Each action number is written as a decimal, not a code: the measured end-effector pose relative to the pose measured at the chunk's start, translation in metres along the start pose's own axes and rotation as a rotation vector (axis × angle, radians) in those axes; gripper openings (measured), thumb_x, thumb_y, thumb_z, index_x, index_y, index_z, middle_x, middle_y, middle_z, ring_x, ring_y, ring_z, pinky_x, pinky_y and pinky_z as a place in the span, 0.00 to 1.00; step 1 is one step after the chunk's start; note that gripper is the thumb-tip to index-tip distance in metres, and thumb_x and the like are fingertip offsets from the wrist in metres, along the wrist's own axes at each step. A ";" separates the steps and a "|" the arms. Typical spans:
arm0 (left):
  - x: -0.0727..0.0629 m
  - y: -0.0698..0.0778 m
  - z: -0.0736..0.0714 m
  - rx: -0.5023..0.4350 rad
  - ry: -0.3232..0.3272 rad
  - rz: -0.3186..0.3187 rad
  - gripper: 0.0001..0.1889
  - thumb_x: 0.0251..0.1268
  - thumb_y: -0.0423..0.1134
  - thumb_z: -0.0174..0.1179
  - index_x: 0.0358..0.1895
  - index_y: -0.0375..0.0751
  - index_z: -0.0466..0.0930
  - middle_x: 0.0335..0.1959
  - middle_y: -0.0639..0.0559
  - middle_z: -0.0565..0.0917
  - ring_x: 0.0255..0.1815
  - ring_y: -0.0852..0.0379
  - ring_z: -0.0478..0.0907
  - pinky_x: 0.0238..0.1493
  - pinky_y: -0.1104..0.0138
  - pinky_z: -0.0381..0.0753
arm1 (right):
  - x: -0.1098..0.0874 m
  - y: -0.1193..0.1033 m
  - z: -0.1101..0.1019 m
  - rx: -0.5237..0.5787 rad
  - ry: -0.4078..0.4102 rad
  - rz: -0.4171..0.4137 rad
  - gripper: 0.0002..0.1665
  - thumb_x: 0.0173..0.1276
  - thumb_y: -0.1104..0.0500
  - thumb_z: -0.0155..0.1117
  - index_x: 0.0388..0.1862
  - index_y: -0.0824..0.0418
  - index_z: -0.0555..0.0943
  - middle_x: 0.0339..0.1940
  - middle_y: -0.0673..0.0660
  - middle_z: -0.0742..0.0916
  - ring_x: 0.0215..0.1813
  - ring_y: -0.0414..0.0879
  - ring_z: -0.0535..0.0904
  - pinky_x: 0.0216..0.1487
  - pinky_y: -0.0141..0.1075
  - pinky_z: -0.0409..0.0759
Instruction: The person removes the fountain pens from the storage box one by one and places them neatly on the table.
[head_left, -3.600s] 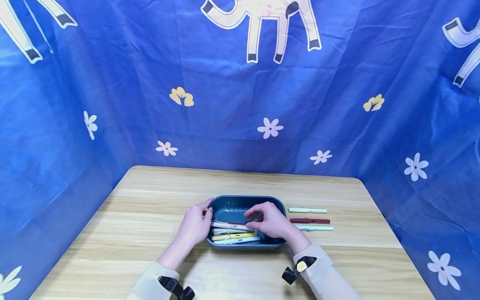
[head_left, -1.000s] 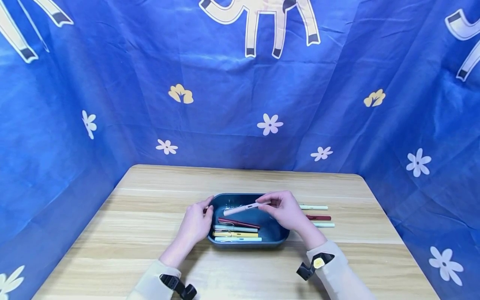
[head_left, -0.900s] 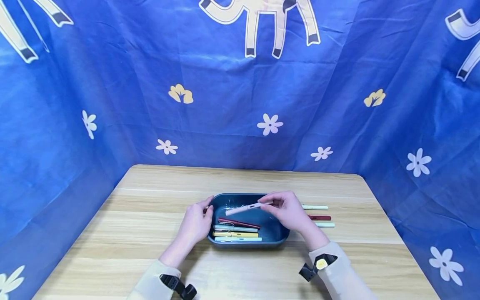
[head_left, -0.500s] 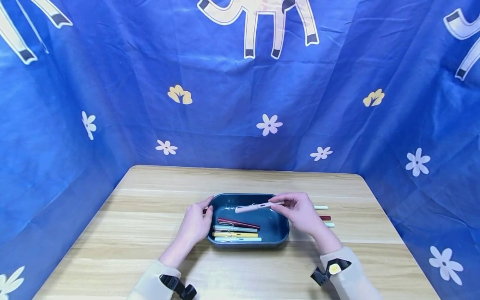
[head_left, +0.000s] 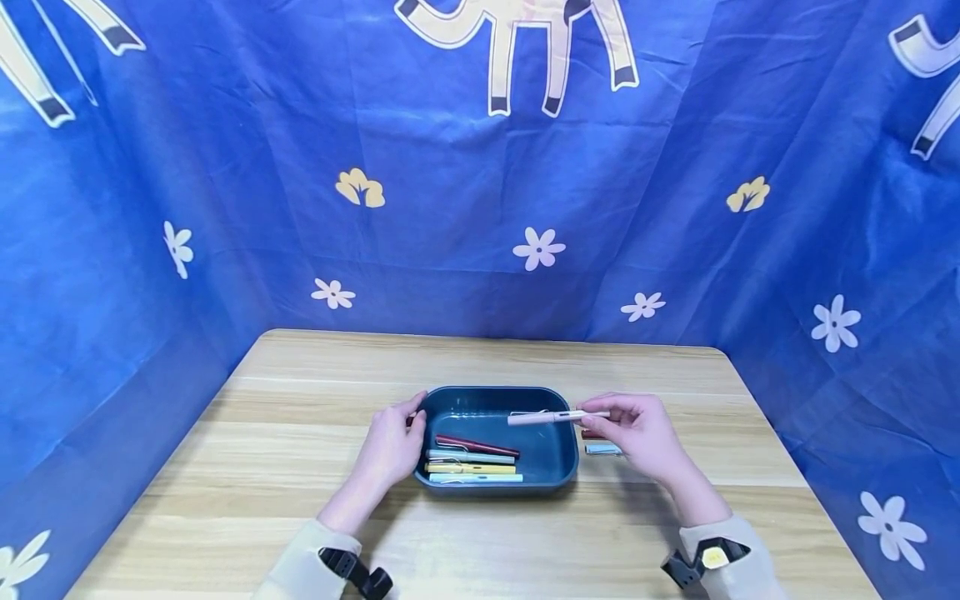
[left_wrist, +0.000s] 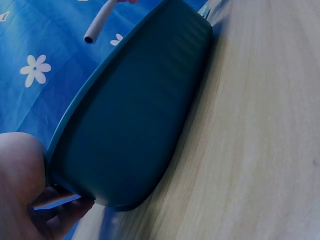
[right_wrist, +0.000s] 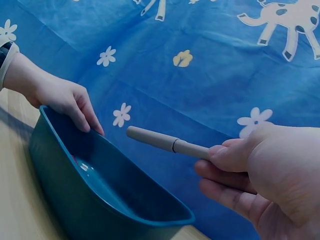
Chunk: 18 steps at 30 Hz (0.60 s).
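Observation:
My right hand (head_left: 641, 432) pinches a pale pinkish capped pen (head_left: 536, 418) by its right end. The pen is level above the right side of a dark teal bin (head_left: 498, 492), its cap end over the rim. My left hand (head_left: 388, 446) grips the bin's left end; in the right wrist view its fingertips lie over the rim. Inside the bin, toward the near side, lie a dark red pen (head_left: 480, 447), a grey-blue pen (head_left: 480, 458), a yellow pen (head_left: 487, 469) and a light blue pen (head_left: 487, 479).
On the wooden table (head_left: 337, 367), right of the bin, a dark red pen (head_left: 592, 434) and a light blue pen (head_left: 602, 449) are partly hidden by my right hand. A blue patterned curtain (head_left: 450, 292) surrounds the table at the back and sides.
My right hand took the pale pen out from among the other pens, raised it and carried it rightward past the bin's right rim. My left hand stays at the bin's left end.

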<state>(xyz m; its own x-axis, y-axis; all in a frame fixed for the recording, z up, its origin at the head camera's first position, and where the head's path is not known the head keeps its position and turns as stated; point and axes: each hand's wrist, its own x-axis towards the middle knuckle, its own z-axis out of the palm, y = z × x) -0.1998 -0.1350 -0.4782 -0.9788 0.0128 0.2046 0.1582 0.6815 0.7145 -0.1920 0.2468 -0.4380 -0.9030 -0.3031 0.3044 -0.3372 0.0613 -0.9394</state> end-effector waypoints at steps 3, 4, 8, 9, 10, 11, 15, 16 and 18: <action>0.000 0.000 0.001 0.006 0.007 0.003 0.23 0.81 0.34 0.55 0.73 0.33 0.76 0.67 0.32 0.79 0.60 0.42 0.82 0.61 0.46 0.81 | -0.006 0.001 -0.009 0.021 -0.006 -0.012 0.13 0.71 0.74 0.69 0.52 0.80 0.84 0.49 0.70 0.89 0.44 0.56 0.91 0.45 0.50 0.88; 0.000 0.001 0.001 0.007 0.009 0.004 0.23 0.81 0.34 0.55 0.73 0.33 0.76 0.67 0.32 0.79 0.60 0.42 0.83 0.60 0.46 0.81 | -0.008 0.001 -0.012 0.000 0.005 -0.014 0.13 0.71 0.73 0.70 0.52 0.79 0.85 0.49 0.69 0.89 0.44 0.57 0.91 0.45 0.49 0.88; 0.001 0.001 0.000 0.003 0.007 0.006 0.23 0.81 0.34 0.55 0.73 0.33 0.75 0.67 0.32 0.79 0.62 0.41 0.82 0.63 0.46 0.80 | -0.016 -0.003 -0.022 -0.121 0.062 -0.016 0.11 0.71 0.69 0.73 0.50 0.71 0.89 0.47 0.63 0.91 0.42 0.56 0.91 0.42 0.40 0.89; 0.001 0.001 0.000 0.001 0.005 0.004 0.23 0.81 0.34 0.55 0.73 0.33 0.75 0.67 0.32 0.79 0.61 0.41 0.82 0.62 0.46 0.81 | -0.018 -0.004 -0.024 -0.155 0.083 -0.013 0.10 0.70 0.68 0.74 0.49 0.68 0.90 0.46 0.61 0.92 0.39 0.55 0.90 0.39 0.37 0.89; 0.001 0.001 0.000 -0.001 0.004 0.002 0.23 0.81 0.34 0.55 0.73 0.33 0.75 0.68 0.32 0.79 0.60 0.41 0.83 0.62 0.46 0.81 | -0.020 -0.005 -0.026 -0.184 0.099 -0.016 0.10 0.69 0.68 0.75 0.48 0.67 0.91 0.44 0.60 0.92 0.37 0.53 0.89 0.36 0.35 0.87; 0.001 0.000 0.000 -0.002 0.003 0.002 0.23 0.81 0.34 0.55 0.74 0.33 0.75 0.68 0.32 0.78 0.60 0.40 0.83 0.62 0.46 0.80 | -0.022 -0.005 -0.028 -0.190 0.106 -0.017 0.10 0.69 0.68 0.75 0.48 0.67 0.91 0.43 0.60 0.92 0.36 0.51 0.88 0.35 0.34 0.87; 0.001 0.000 0.000 0.002 0.001 0.000 0.23 0.81 0.34 0.55 0.74 0.33 0.75 0.68 0.32 0.78 0.61 0.39 0.82 0.63 0.46 0.80 | -0.030 -0.005 -0.036 -0.202 0.138 -0.020 0.10 0.68 0.71 0.74 0.48 0.69 0.90 0.40 0.59 0.92 0.31 0.46 0.85 0.30 0.33 0.83; 0.001 0.000 0.000 0.002 0.001 -0.001 0.23 0.81 0.34 0.55 0.74 0.34 0.75 0.68 0.32 0.78 0.61 0.40 0.82 0.63 0.46 0.80 | -0.032 -0.004 -0.038 -0.200 0.145 -0.020 0.10 0.67 0.72 0.74 0.48 0.70 0.90 0.39 0.59 0.92 0.31 0.44 0.85 0.29 0.33 0.83; 0.000 0.000 0.000 0.000 -0.002 -0.001 0.23 0.81 0.35 0.55 0.74 0.34 0.75 0.68 0.32 0.78 0.57 0.41 0.84 0.60 0.48 0.82 | -0.036 -0.003 -0.041 -0.206 0.164 -0.017 0.10 0.66 0.72 0.75 0.47 0.70 0.90 0.39 0.58 0.92 0.29 0.42 0.83 0.27 0.33 0.81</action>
<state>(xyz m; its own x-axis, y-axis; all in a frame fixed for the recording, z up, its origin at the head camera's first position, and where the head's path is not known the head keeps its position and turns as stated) -0.1994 -0.1352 -0.4781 -0.9793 0.0138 0.2021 0.1571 0.6817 0.7145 -0.1691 0.2967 -0.4394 -0.9223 -0.1483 0.3568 -0.3843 0.2546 -0.8874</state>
